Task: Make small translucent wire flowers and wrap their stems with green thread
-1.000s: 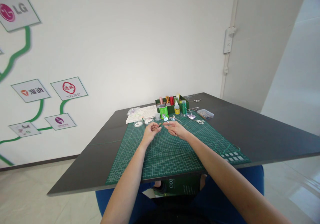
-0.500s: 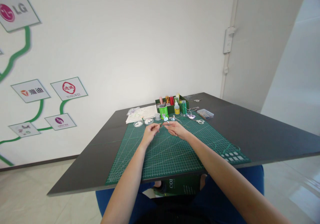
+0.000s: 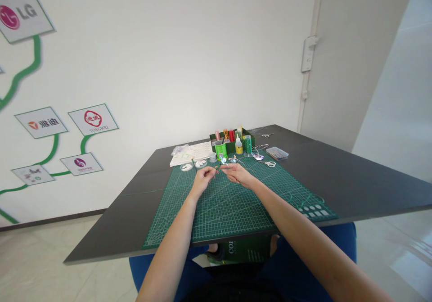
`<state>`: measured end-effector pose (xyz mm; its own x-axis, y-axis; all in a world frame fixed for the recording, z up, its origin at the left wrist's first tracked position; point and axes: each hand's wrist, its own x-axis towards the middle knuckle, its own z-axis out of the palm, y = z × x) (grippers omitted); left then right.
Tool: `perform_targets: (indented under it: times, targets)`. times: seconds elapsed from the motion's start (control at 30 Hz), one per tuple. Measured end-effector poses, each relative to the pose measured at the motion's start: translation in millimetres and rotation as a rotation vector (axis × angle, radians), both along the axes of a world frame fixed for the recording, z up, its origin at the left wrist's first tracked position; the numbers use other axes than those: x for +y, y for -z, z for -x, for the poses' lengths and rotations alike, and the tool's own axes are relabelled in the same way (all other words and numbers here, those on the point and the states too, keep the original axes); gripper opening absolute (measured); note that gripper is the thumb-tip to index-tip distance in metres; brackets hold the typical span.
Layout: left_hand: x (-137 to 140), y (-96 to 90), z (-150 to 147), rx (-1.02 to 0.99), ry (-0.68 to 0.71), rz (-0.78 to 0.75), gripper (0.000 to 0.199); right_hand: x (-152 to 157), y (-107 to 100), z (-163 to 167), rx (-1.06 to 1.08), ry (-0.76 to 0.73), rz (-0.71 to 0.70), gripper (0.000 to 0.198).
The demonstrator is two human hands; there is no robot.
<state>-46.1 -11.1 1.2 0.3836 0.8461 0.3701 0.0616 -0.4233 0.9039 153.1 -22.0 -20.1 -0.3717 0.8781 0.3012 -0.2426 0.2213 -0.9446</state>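
Observation:
Both hands meet above the far part of a green cutting mat (image 3: 232, 207). My left hand (image 3: 203, 179) is closed in a pinch on a thin green thread (image 3: 218, 167) that runs toward the other hand. My right hand (image 3: 239, 175) is closed too, its fingertips around the base of a small pale-blue flower (image 3: 223, 160) that sticks up just above them. The flower's stem is mostly hidden by the fingers. Just behind the flower stands a bright green can (image 3: 221, 151).
A dark green box (image 3: 231, 147) holds several thread spools. Near it are a glue bottle (image 3: 239, 146), a green thread spool (image 3: 248, 144), scissors (image 3: 270, 164) and a clear plastic case (image 3: 277, 153). White sheets (image 3: 192, 153) and round dishes (image 3: 186, 167) lie at the back left.
The flower and the thread have shifted very slightly between my fingertips. Both hands keep nearly the same place and grip.

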Motion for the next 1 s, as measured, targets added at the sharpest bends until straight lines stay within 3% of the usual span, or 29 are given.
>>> perform_targets:
  times: [1.0]
  targets:
    - [1.3, 3.9, -2.2, -0.046, 0.026, 0.072, 0.047, 1.5, 2.0, 0.5, 0.01, 0.003, 0.008, 0.047]
